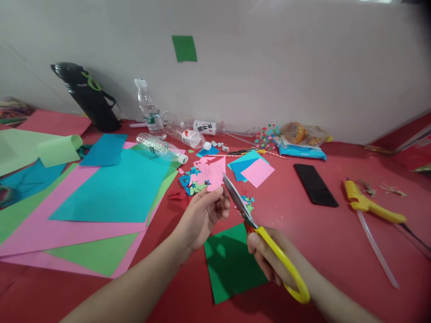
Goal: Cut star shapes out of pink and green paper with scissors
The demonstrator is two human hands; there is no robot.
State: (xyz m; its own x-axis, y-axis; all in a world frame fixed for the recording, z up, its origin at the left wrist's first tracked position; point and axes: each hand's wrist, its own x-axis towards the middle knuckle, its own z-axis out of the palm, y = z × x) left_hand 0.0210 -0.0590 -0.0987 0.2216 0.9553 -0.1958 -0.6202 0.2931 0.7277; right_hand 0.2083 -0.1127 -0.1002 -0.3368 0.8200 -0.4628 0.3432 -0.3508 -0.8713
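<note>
Seems to pinch pink paper (216,168) in the left hand (205,215), above or on small cutouts (199,186) on the bench (292,231); grips scissors (274,249) in the right hand (261,258), with hands apart and tips at or just beside the paper; could nick the left hand, given blades so close; could tear the paper if tugged; counts two hands, one pair of scissors, one phone (315,185), one glue gun (373,207), one flask (89,103), four bottles (150,110); cannot count the cutouts.
</note>
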